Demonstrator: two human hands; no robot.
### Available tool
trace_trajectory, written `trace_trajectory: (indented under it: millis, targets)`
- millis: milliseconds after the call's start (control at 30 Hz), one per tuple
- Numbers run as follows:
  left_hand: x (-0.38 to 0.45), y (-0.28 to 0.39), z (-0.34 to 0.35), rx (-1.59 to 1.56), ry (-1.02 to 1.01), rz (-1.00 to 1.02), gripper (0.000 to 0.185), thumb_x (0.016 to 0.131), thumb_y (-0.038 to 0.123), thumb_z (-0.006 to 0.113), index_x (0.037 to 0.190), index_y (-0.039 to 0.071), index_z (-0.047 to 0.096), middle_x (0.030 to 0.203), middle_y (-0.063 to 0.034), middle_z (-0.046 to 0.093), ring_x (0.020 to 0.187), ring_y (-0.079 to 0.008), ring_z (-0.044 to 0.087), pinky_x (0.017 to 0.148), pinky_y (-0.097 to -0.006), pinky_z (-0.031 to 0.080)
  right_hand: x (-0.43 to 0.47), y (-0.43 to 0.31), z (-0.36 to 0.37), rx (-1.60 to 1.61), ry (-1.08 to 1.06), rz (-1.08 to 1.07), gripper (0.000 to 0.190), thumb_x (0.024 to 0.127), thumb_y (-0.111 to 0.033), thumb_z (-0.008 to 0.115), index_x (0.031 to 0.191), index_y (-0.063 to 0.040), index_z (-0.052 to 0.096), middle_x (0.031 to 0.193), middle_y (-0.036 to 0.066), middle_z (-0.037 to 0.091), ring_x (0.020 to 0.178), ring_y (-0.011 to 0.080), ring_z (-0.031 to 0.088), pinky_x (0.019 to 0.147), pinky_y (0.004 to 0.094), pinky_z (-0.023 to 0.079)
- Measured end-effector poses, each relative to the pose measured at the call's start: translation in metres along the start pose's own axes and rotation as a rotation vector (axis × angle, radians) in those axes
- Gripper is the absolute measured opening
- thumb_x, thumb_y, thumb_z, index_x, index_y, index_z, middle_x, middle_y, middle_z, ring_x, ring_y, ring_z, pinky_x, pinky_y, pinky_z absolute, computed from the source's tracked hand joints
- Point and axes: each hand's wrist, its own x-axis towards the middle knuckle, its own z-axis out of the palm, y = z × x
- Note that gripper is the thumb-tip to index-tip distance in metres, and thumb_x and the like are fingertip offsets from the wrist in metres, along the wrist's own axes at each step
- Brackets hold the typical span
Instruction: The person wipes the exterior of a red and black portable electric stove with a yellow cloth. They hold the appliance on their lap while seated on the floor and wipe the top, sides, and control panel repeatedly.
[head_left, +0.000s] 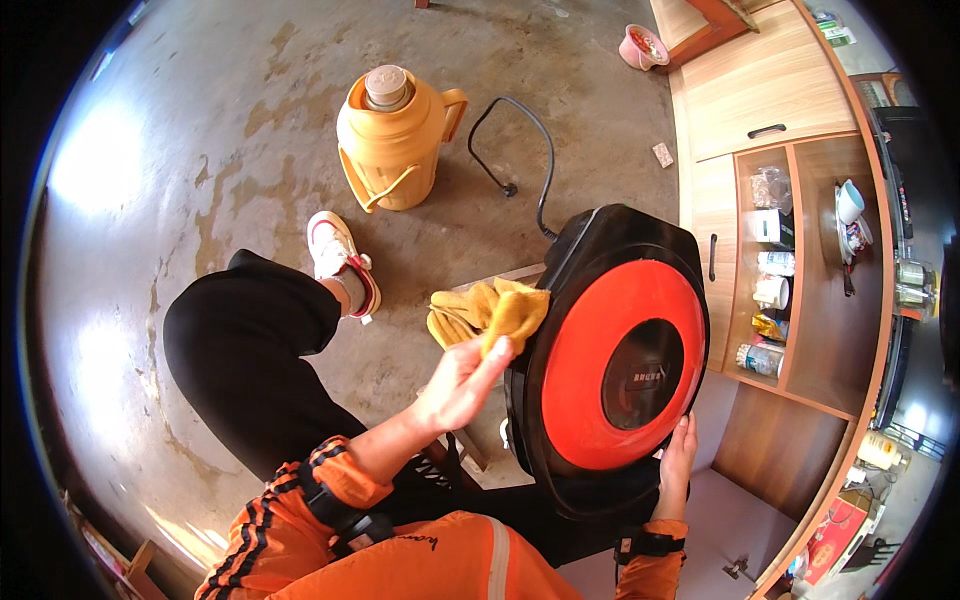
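A round electric baking pan (547, 442) with a black body and a red lid ring (574, 375) stands tilted on edge over my lap. My left hand (465, 386) grips a bunched yellow cloth (517, 307) and holds it at the pan's black left side. Part of the cloth hangs loose to the left. With its fingers on the lower right rim, my right hand (679, 454) steadies the pan; the rest of that hand's grip is partly hidden. From the pan's far end a black power cord (551, 161) runs onto the floor, ending in a plug (510, 190).
A yellow thermos jug (394, 142) stands on the concrete floor (255, 187) ahead. To the right is a wooden cabinet (772, 82) with shelves of jars and cups. A pink bowl (641, 49) sits by its far corner. My shoe (334, 244) is near the jug.
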Motion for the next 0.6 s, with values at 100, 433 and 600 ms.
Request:
trace_trajectory:
  millis: [100, 433, 600]
  targets:
    - [0.001, 0.018, -0.006, -0.251, 0.240, -0.023, 0.048, 0.112, 0.044, 0.043, 0.124, 0.003, 0.065, 0.092, -0.0007, 0.067, 0.079, -0.0058, 0.054, 0.071, -0.0238, 0.043, 0.004, 0.002, -0.003, 0.038, -0.018, -0.059, 0.058, 0.111, -0.041, 0.044, 0.157, -0.004, 0.038, 0.108, 0.003, 0.063, 0.068, 0.0086, 0.053, 0.051, 0.0247, 0.045]
    - [0.049, 0.021, 0.045, 0.974, -0.054, 0.571, 0.056, 0.095, 0.010, 0.066, 0.147, -0.004, 0.048, 0.161, -0.0198, 0.038, 0.153, -0.0378, 0.029, 0.122, -0.0436, 0.033, 0.011, 0.017, -0.011, 0.048, -0.083, -0.050, 0.056, 0.112, -0.036, 0.044, 0.157, -0.002, 0.038, 0.098, 0.002, 0.063, 0.063, 0.0076, 0.051, 0.050, 0.0240, 0.043]
    - [0.085, 0.016, 0.051, 0.905, 0.049, 0.552, 0.061, 0.100, 0.016, 0.060, 0.153, -0.004, 0.037, 0.163, -0.0236, 0.033, 0.152, -0.0368, 0.032, 0.120, -0.0412, 0.036, 0.014, 0.028, -0.013, 0.090, -0.098, -0.053, 0.056, 0.112, -0.035, 0.045, 0.156, -0.001, 0.038, 0.095, 0.001, 0.063, 0.061, 0.0072, 0.050, 0.050, 0.0237, 0.042]
